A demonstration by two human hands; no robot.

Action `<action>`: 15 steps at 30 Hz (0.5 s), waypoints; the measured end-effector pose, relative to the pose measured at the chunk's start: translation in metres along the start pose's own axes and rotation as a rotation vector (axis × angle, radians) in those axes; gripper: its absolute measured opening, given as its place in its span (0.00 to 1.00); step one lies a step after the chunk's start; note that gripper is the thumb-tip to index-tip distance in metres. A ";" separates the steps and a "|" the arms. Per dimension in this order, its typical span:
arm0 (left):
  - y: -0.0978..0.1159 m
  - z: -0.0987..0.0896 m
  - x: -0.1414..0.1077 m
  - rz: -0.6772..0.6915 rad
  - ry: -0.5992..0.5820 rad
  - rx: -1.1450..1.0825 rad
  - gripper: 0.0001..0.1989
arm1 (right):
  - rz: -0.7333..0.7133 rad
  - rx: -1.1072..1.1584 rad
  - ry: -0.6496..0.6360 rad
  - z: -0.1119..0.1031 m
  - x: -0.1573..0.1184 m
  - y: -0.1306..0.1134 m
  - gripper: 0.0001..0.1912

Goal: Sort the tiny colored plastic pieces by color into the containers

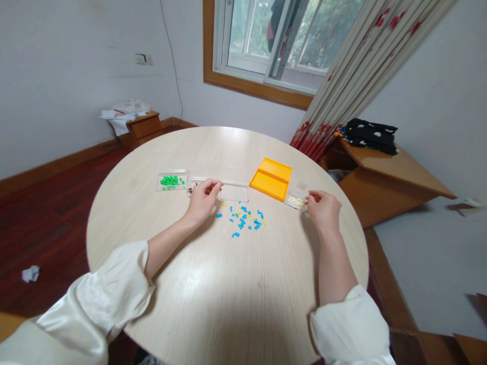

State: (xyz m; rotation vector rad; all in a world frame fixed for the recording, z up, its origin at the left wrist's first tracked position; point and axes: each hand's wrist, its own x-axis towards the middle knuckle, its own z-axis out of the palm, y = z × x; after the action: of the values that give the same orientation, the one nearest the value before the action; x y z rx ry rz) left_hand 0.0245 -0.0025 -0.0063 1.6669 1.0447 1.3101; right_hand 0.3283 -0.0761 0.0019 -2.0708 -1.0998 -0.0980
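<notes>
Narrow pinches, contents indiscernible, mark the left hand [202, 204] beside a clear tray [236, 200] and right hand [325, 210] beside pale pieces [296, 201], best handled lightly.

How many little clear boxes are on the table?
4: a box with green pieces, at left; one with dark bits, partly behind the left hand; one just right of that hand; one with pale pieces, by the right hand.

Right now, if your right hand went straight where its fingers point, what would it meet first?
Probably the clear box of pale pieces, just beside the fingertips of the right hand; whether they already touch is unclear.
</notes>
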 end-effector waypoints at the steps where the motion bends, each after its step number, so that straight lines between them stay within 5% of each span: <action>1: 0.001 0.000 0.000 0.000 0.000 0.000 0.09 | 0.004 -0.006 -0.005 -0.001 0.000 -0.001 0.15; 9: 0.000 -0.001 0.000 -0.001 -0.011 0.000 0.09 | -0.053 0.083 -0.085 -0.001 -0.007 -0.021 0.12; 15: -0.005 -0.001 0.002 0.011 -0.028 0.007 0.08 | -0.257 0.197 -0.546 0.012 -0.032 -0.052 0.08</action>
State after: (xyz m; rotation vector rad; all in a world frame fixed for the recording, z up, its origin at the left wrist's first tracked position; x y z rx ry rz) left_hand 0.0235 0.0011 -0.0099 1.6937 1.0255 1.2880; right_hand 0.2673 -0.0727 0.0117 -1.8120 -1.6277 0.4583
